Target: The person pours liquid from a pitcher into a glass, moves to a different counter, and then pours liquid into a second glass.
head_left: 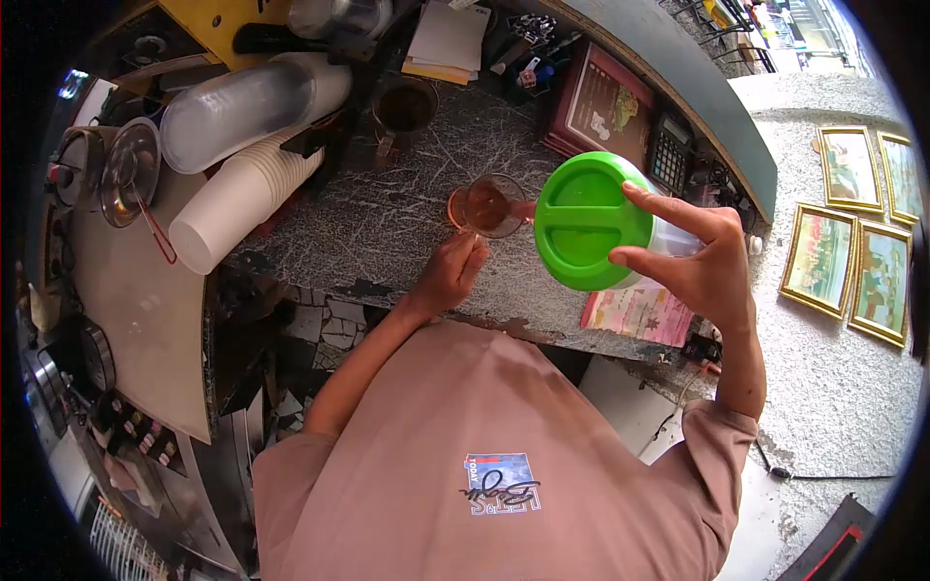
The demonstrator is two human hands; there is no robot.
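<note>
My right hand (688,252) is wrapped round a clear container with a bright green lid (584,221), tilted to the left above the counter. Its lid side faces the camera, and its spout end is beside a small glass cup (494,206). Reddish-brown liquid shows inside the cup. My left hand (451,271) is closed at the near side of the cup, with its fingers pinched on the handle. Behind them, another dark glass cup (405,105) stands on the counter.
Stacked paper cups (232,208) and plastic containers (242,102) lie at the left. Dark red books (601,102), a calculator (670,155) and papers (446,41) line the back. A pink paper (639,316) lies at the counter's front edge (523,334).
</note>
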